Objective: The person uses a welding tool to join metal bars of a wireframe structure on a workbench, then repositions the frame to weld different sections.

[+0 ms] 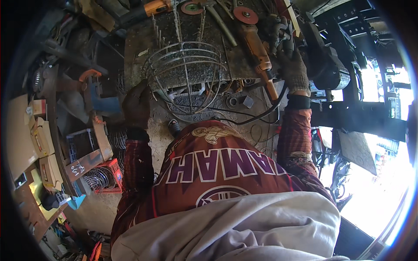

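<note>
A round cage of bent metal rods (187, 65), like a wire basket, rests at the near edge of a dark, worn workbench (135, 56). At the cage's left rim is my left hand (137, 104), bare and in shadow, its fingers closed at the rods. My right hand (295, 71) wears a grey knitted glove and reaches to the bench's right side. Its fingers curl at a dark metal tool (285, 43), whose kind I cannot make out. Just left of that glove lies an orange angle grinder (259, 52) with a red disc (246, 15).
Another orange power tool (157, 7) and a green-and-red disc (191, 8) lie at the bench's far side. A black cable (257, 116) loops before my body. Shelves with boxes (43, 137) and a red crate (115, 174) of wire rings stand left. Dark steel beams (361, 117) run right.
</note>
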The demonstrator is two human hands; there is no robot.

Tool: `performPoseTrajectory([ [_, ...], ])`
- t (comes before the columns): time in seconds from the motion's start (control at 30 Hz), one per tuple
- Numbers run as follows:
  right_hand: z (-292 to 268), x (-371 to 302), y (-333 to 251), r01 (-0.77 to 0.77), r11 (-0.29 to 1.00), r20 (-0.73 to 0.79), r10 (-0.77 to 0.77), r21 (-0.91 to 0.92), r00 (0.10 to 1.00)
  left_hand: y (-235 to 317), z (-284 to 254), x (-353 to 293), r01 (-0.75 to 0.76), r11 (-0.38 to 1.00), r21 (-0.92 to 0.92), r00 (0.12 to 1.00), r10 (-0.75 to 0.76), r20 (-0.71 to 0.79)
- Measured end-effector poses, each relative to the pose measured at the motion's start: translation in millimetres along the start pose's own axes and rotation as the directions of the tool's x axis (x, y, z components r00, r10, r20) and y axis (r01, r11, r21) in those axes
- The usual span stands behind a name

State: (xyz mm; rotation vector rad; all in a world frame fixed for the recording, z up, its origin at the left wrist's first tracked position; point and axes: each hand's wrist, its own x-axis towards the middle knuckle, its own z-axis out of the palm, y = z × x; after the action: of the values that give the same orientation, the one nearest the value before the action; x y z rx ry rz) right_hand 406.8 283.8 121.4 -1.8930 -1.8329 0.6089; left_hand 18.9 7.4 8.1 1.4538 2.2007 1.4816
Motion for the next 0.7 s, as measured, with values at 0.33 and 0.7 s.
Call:
performPoseTrajectory([
  [0.33, 47.6, 10.7, 52.2, 0.453, 0.865, -0.051, -0.473, -0.216, 0.879, -8.0, 4.9, 0.7, -0.030, 0.999, 0.032, 1.000, 0.030, 0.002],
  [0.7, 14.8, 22.3, 92.5, -0.152, 0.389, 0.329, -0.442, 0.909, 0.835, -17.9, 3.0, -3.9, -0.118, 0.992, 0.033, 0.993, 0.118, -0.014],
])
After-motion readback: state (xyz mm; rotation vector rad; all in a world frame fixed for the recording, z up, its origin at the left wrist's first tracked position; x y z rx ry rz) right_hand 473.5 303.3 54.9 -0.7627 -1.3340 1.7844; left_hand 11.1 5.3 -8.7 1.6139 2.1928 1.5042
